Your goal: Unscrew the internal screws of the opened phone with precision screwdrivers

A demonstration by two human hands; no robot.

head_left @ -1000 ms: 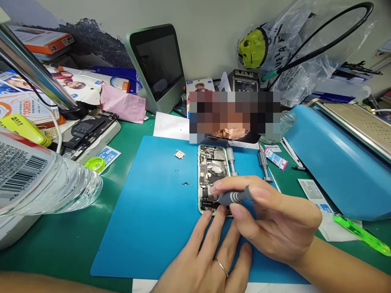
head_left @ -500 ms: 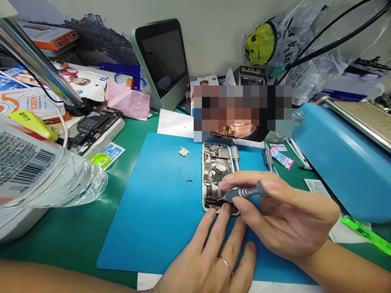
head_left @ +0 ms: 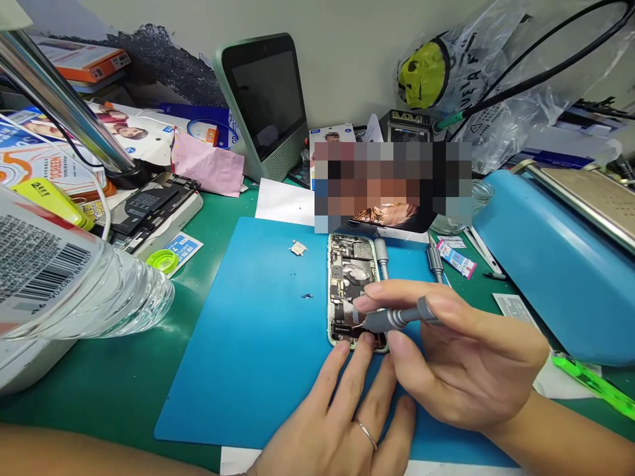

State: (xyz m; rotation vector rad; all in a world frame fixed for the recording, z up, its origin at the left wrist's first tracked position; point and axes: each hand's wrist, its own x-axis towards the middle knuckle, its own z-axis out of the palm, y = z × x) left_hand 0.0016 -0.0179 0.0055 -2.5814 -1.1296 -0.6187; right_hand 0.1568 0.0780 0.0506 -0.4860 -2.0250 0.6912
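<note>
An opened phone [head_left: 353,291] lies on the blue mat [head_left: 248,370] with its inner parts exposed. My left hand [head_left: 342,410], with a ring on one finger, is spread flat, and its fingertips touch the phone's lower end. In my right hand [head_left: 476,350] a grey precision screwdriver [head_left: 397,319] is held at a low slant. Its tip reaches the lower part of the phone, near a black strip [head_left: 342,328]. To the left of the phone lie a small metal plate [head_left: 298,248] and a tiny dark part [head_left: 307,296].
Two more screwdrivers [head_left: 381,254] [head_left: 435,261] lie beyond my right hand. A water bottle [head_left: 89,277] and another opened phone [head_left: 149,211] are on the left. A blue case [head_left: 550,264] stands at the right, a screen device [head_left: 265,99] at the back.
The screwdriver has turned slightly in my right fingers, and my thumb has shifted a little to the right along it. My left hand stays in place on the phone.
</note>
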